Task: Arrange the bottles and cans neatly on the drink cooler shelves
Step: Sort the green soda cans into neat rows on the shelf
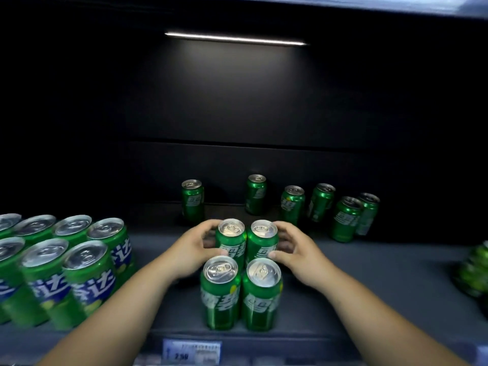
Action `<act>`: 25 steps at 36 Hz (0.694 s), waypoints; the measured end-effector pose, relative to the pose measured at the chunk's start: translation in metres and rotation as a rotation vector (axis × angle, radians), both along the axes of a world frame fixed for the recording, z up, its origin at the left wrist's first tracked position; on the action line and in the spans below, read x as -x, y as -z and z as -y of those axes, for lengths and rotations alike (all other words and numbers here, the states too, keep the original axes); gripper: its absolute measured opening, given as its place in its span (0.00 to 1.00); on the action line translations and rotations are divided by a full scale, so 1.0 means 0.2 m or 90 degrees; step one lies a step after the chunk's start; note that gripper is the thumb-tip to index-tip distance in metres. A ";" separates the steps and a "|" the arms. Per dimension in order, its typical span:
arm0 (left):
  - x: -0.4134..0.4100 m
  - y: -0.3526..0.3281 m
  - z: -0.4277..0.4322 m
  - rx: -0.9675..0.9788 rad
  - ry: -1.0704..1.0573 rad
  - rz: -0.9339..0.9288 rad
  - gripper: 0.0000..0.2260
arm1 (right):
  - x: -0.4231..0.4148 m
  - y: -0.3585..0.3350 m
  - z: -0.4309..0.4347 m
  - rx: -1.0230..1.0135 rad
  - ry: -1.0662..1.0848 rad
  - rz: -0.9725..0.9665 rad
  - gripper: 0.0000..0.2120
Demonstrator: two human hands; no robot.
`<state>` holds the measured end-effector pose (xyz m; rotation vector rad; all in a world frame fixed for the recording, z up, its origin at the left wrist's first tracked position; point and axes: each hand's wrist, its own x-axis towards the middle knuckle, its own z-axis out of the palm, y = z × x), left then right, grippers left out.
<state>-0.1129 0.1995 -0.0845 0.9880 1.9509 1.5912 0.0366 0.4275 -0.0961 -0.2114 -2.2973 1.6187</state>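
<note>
Green soda cans stand in a two-by-two block at the middle of the dark cooler shelf [369,281]. My left hand [194,247] wraps the back-left can [231,240] from its left side. My right hand [295,247] wraps the back-right can [262,240] from its right side. These two cans touch each other. Just in front of them stand the front-left can [220,291] and the front-right can [261,294], upright near the shelf's front edge, with no hand on them.
Several loose green cans [319,202] stand scattered at the back of the shelf. A tight block of green cans with blue labels [66,265] fills the left. Something green and blurred [472,273] sits at the right edge. A price tag [191,351] hangs on the front rail.
</note>
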 end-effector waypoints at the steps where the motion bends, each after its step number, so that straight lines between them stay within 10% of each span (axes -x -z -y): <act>1: -0.01 -0.01 0.02 0.000 0.014 -0.002 0.25 | -0.03 0.00 0.01 -0.003 -0.008 0.003 0.27; 25: -0.11 -0.14 0.09 0.031 0.095 0.195 0.22 | -0.04 -0.19 0.15 0.077 0.002 0.033 0.12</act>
